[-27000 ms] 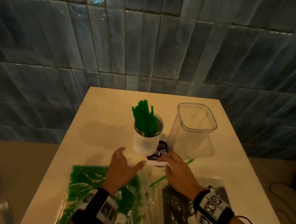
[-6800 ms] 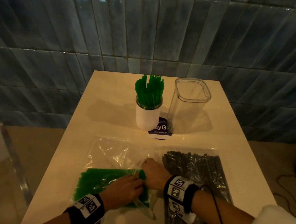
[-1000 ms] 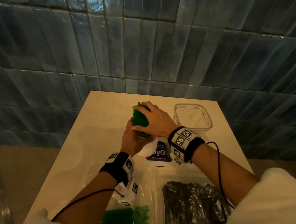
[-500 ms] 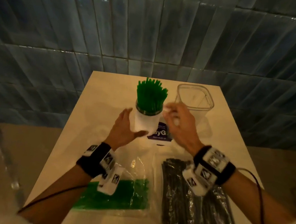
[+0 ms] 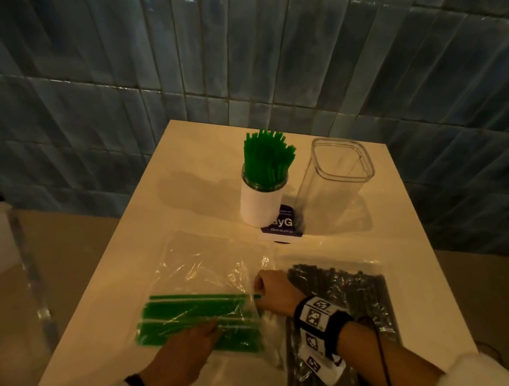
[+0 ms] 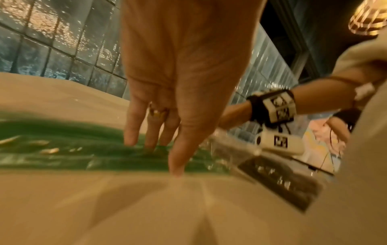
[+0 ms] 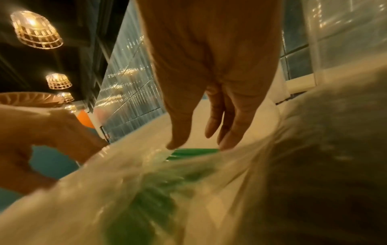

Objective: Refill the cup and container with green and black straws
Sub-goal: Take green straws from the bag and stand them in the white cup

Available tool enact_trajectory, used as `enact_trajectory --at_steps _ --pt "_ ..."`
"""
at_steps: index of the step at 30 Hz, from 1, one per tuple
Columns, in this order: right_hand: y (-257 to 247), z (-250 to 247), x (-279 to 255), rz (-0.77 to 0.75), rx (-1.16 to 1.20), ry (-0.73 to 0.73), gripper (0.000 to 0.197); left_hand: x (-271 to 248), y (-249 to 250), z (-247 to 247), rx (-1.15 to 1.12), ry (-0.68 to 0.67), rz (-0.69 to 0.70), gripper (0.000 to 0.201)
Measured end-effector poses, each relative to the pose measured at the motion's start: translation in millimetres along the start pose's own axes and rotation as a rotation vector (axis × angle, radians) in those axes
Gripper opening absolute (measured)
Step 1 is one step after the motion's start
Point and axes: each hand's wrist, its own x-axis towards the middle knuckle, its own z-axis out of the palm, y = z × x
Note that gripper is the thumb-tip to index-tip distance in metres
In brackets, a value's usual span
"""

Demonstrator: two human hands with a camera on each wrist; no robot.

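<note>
Nearest, the left hand (image 5: 183, 352) lies on the clear bag of green straws (image 5: 203, 321), its fingers (image 6: 130, 131) straight and spread, their tips pressing down through the plastic onto the straws; it grips nothing. This bag lies flat on the near left of the cream table (image 5: 187, 167), the loose green straws stacked lengthwise, left to right, in its near half, the far half of the plastic crumpled and bare.

Just right of them, the right hand (image 5: 275, 291) is at the bag's right edge, its fingers curled toward the end of a green straw (image 5: 257, 295) that pokes out there. The right wrist view is blurred, and I cannot tell whether the fingers actually pinch the straw or the plastic.

Under the right forearm, on the near right, lies the bag of black straws (image 5: 343, 326), its straws running near to far.

Farther back, at the table's middle, stands the white cup (image 5: 260, 202), upright and packed with green straws (image 5: 267, 160). Just right of it stands the clear container (image 5: 335, 182), with no straws in it. A purple card (image 5: 284, 226) lies at their feet. Behind is a blue tiled wall (image 5: 260, 53).
</note>
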Motion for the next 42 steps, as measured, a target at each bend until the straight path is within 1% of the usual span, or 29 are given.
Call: enact_trajectory --at_steps 1,3,4,6,9,12,14,17,19,21,24,25,28,31,34,36,39,40,42 --pt "-2.3 1.0 0.8 -0.01 0.003 -0.016 0.031 2.6 -1.2 2.2 0.009 0.033 0.0 0.057" --pt "-6.2 4.1 -0.7 -0.055 -0.003 -0.075 0.038 5.7 -6.3 7.9 0.009 0.01 -0.006 0.055" --pt "-7.6 6.5 -2.5 -0.077 -0.001 -0.108 0.041 7.9 -10.3 12.1 0.014 0.022 -0.012 0.053" --pt "-9.1 10.2 -6.5 -0.086 -0.023 -0.147 0.041 12.1 -17.6 18.0 -0.053 0.061 -0.012 0.046" --pt "-9.2 11.6 -9.1 -0.079 -0.073 -0.137 0.037 10.1 -18.5 18.6 -0.112 0.086 0.011 0.04" --pt "-16.6 11.2 -13.3 -0.138 -0.19 -0.094 0.034 10.7 -21.5 23.3 -0.154 0.118 0.03 0.03" --pt "-22.5 13.2 -15.1 -0.168 -0.254 -0.072 0.035 11.8 -22.8 22.2 -0.124 0.093 0.042 0.032" --pt "-30.6 15.8 -15.1 -0.143 -0.332 -0.072 0.035 17.6 -26.7 27.0 -0.107 0.051 0.042 0.041" --pt "-35.0 18.5 -13.3 -0.107 -0.37 -0.076 0.028 21.4 -30.8 33.6 -0.09 0.052 0.053 0.043" --pt "-35.8 20.6 -12.0 -0.053 -0.411 -0.056 0.026 23.7 -33.0 35.0 -0.063 0.077 0.069 0.04" --pt "-32.5 13.7 -12.0 -0.007 -0.456 -0.039 0.035 25.3 -33.9 38.4 -0.059 0.074 0.055 0.031" --pt "-33.9 6.6 -14.5 0.009 -0.457 -0.04 0.037 25.2 -32.8 38.2 -0.059 0.081 0.053 0.029" --pt "-28.4 -18.8 -19.3 0.013 -0.471 -0.03 0.029 23.1 -28.1 27.4 -0.092 0.038 0.011 0.019" --pt "-10.2 -48.1 -31.8 0.048 -0.558 -0.031 0.025 21.6 -20.3 11.7 -0.088 0.079 0.075 0.025" --pt "11.9 -87.5 -57.3 0.15 -0.615 -0.03 0.021 21.9 -18.4 -0.3 -0.07 0.038 0.075 0.027" --pt "25.3 -117.5 -76.7 0.213 -0.655 0.016 0.028 21.2 -18.6 -10.2 -0.111 -0.039 0.049 0.031" --pt "35.5 -158.2 -98.4 0.344 -0.712 0.101 0.03 17.2 -14.4 -28.7 -0.24 -0.144 0.002 0.063" --pt "35.0 -169.7 -104.3 0.382 -0.721 0.138 0.031 15.5 -12.2 -36.7 -0.251 -0.158 -0.009 0.064" --pt "29.0 -188.2 -115.4 0.41 -0.728 0.219 0.033 17.0 -8.8 -46.2 -0.284 -0.1 -0.058 0.05"
